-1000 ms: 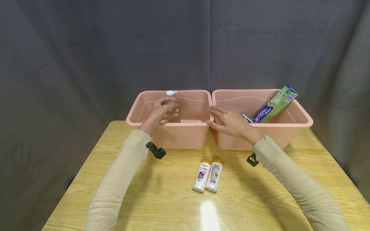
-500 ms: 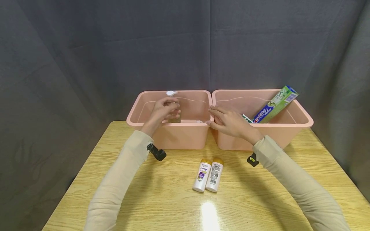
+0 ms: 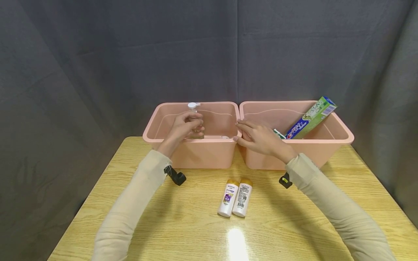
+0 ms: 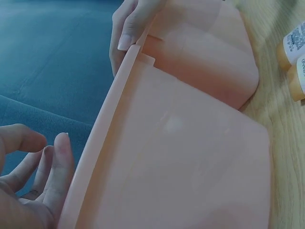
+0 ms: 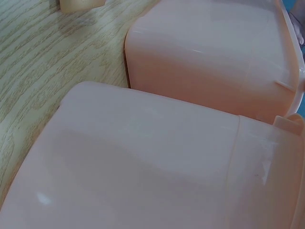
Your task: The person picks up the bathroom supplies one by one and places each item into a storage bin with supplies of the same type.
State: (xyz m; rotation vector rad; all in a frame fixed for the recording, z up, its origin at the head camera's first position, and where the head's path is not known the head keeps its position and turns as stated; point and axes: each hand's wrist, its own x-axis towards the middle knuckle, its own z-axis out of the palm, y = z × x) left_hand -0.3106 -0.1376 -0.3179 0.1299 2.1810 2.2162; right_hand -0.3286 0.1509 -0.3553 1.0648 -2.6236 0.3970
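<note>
In the head view my left hand (image 3: 184,127) is over the left pink bin (image 3: 202,152), in front of a pump bottle with a white pump head (image 3: 192,105). Much of the bottle is hidden behind the hand. The left wrist view shows the left fingers (image 4: 59,162) loosely bent beside the bin's rim, with nothing between them. My right hand (image 3: 256,137) grips the left bin's rim at its right corner, where the two bins meet. The right pink bin (image 3: 294,156) holds a green and blue Crest toothpaste box (image 3: 310,119) that leans out over the rim.
Two white bottles with gold caps, a purple-labelled one (image 3: 228,199) and one with its printed back up (image 3: 242,199), lie side by side on the wooden table (image 3: 192,224). A small green and white item (image 3: 279,134) shows inside the right bin. Dark curtains surround the table.
My left hand has shifted very slightly and its fingers have bent a little more near the pump bottle. The right hand, the bins and the bottles on the table stay in place.
</note>
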